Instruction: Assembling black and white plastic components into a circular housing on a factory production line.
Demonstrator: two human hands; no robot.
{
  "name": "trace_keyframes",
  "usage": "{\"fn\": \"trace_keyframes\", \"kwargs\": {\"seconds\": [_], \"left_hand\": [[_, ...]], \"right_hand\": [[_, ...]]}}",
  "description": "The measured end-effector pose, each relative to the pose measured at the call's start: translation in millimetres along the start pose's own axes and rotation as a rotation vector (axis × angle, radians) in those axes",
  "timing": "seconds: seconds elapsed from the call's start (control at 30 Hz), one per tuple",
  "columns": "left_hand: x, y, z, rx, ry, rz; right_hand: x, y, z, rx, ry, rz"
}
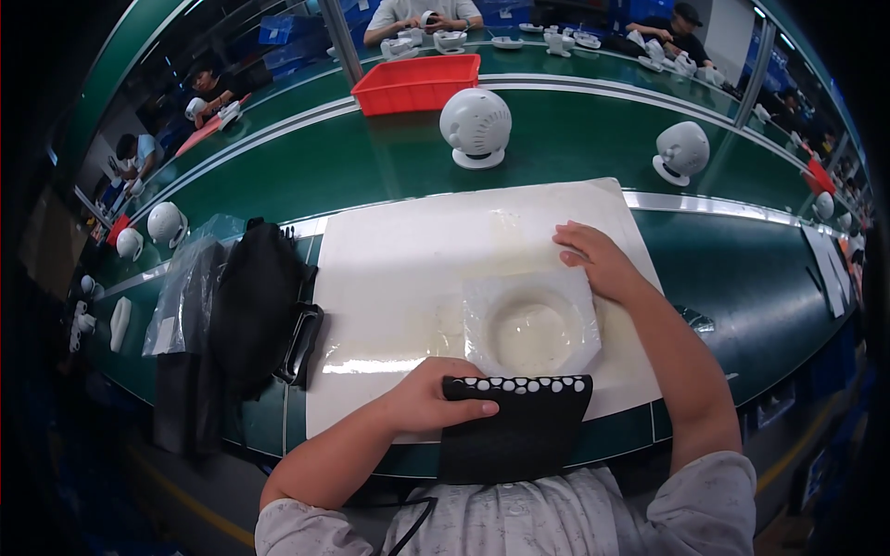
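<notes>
My left hand (436, 398) is closed on the left edge of a black flexible sheet (514, 435), with the thumb lying on top. A row of small white round dots runs along the sheet's far edge. Just beyond it is a whitish square piece with a round hollow (477, 301), apparently wrapped in clear film. My right hand (598, 264) rests at that piece's far right corner, its fingers stretched out and apart, holding nothing I can see. Both the square piece and my hands are over a large white board (389, 269) with shiny patches.
To the left lie a black bag (260, 306) and clear plastic wrapping (185, 287). Beyond the board, a green conveyor (575, 139) carries white rounded devices (476, 125) on stands. A red bin (417, 85) stands past them. Several people work across the line.
</notes>
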State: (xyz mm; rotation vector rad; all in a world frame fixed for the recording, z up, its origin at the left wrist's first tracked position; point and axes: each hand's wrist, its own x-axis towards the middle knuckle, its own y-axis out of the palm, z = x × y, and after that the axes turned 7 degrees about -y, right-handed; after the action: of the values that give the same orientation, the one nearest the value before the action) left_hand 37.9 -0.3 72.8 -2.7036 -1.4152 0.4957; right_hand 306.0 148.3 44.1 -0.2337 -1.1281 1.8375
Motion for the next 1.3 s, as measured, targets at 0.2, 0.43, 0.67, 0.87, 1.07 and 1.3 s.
{"fn": "trace_keyframes", "kwargs": {"seconds": [0.2, 0.43, 0.67, 0.87, 1.07, 1.3], "left_hand": [[2, 1, -8, -0.011, 0.02, -0.009], [2, -4, -12, -0.055, 0.021, -0.064], [-6, -45, -8, -0.085, -0.002, 0.052], [-22, -85, 18, -0.066, 0.055, 0.07], [-40, -110, 39, -0.012, 0.164, 0.1], [-49, -91, 28, 0.01, 0.044, 0.08]], "right_hand": [[3, -10, 2, -0.011, -0.002, -0.008], [23, -18, 4, 0.256, 0.109, 0.021], [122, 6, 11, -0.028, 0.07, 0.135], [229, 47, 45, -0.223, 0.325, 0.27], [235, 85, 20, -0.389, 0.114, -0.075], [184, 36, 50, -0.333, 0.046, -0.369]]}}
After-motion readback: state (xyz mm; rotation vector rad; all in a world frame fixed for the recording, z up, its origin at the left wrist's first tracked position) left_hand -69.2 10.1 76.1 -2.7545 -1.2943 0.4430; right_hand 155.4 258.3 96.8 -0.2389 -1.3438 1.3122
